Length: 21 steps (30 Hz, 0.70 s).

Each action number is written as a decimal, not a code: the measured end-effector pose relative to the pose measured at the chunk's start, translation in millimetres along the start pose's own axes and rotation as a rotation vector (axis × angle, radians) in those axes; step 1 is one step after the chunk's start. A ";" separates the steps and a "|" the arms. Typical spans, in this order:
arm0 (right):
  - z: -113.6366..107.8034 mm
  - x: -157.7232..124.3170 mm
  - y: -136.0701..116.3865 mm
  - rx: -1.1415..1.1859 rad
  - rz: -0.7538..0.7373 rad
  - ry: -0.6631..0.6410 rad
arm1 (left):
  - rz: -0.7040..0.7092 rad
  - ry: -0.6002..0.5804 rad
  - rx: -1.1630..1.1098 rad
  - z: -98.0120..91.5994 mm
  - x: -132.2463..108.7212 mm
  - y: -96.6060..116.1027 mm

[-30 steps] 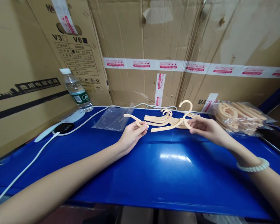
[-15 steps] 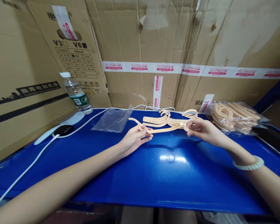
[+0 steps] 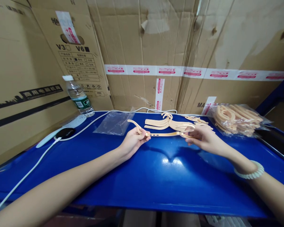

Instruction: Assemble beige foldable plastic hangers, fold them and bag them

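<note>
A beige plastic folding hanger (image 3: 167,134) is stretched between my two hands, just above the blue table. My left hand (image 3: 133,142) pinches it near its left end, and a curved piece sticks up past the thumb. Closed around the right part is my right hand (image 3: 207,141), whose fingers partly cover it; one curved arm of the hanger rises beside them. Behind it lies a row of similar beige hangers (image 3: 156,123), hooks toward the back. More flat beige hanger parts (image 3: 196,119) lie right of that row, partly behind my right hand.
A clear plastic bag packed with beige hangers (image 3: 239,118) sits at the back right, by a dark flat object (image 3: 276,145). At the left are a flat clear bag (image 3: 112,123), a water bottle (image 3: 81,99), a hairbrush (image 3: 49,137) and a black device with white cable (image 3: 65,133). Cardboard (image 3: 137,41) walls the back.
The held hanger has turned, now showing slots along its bar. My right hand has shifted slightly, and a curved arm of the hanger now stands up by it. The view has tilted a little.
</note>
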State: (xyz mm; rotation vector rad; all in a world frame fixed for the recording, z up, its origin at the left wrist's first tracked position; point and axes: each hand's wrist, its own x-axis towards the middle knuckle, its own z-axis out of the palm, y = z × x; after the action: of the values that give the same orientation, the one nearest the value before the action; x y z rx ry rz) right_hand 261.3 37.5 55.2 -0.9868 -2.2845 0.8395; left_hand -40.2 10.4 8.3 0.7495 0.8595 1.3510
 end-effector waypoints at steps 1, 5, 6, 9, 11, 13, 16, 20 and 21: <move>1.0 -0.5 -3.0 0.012 0.004 -0.016 | 0.016 0.009 0.001 -0.5 0.0 -0.9; 4.2 -0.4 -15.7 0.058 0.013 -0.052 | 0.093 0.052 0.002 -2.1 0.3 -4.6; 4.6 0.0 -17.7 0.073 0.013 -0.054 | 0.107 0.055 0.000 -2.2 0.6 -5.2; 4.2 1.0 -17.9 0.107 0.029 -0.029 | 0.129 0.031 -0.025 -1.7 2.2 -5.2; 3.1 1.4 -15.0 0.137 0.048 0.010 | 0.141 0.013 -0.044 -0.9 3.1 -4.0; 1.2 1.9 -12.8 0.172 0.058 0.067 | 0.150 0.019 -0.049 0.1 2.4 -2.8; -3.7 2.9 -13.2 0.202 0.075 0.160 | 0.102 -0.005 0.072 2.5 -5.3 -2.9; -10.6 4.2 -14.3 0.113 0.097 0.180 | 0.201 -0.328 0.607 9.3 -29.6 -7.4; -10.9 4.5 -13.6 0.080 0.098 0.147 | 0.340 -0.422 0.774 11.3 -36.4 -8.4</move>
State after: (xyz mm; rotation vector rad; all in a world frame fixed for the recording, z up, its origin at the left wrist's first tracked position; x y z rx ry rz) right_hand 259.6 37.2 73.0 -1.0942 -2.0773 0.8623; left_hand -26.9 -26.3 10.0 1.7780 0.9326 1.0593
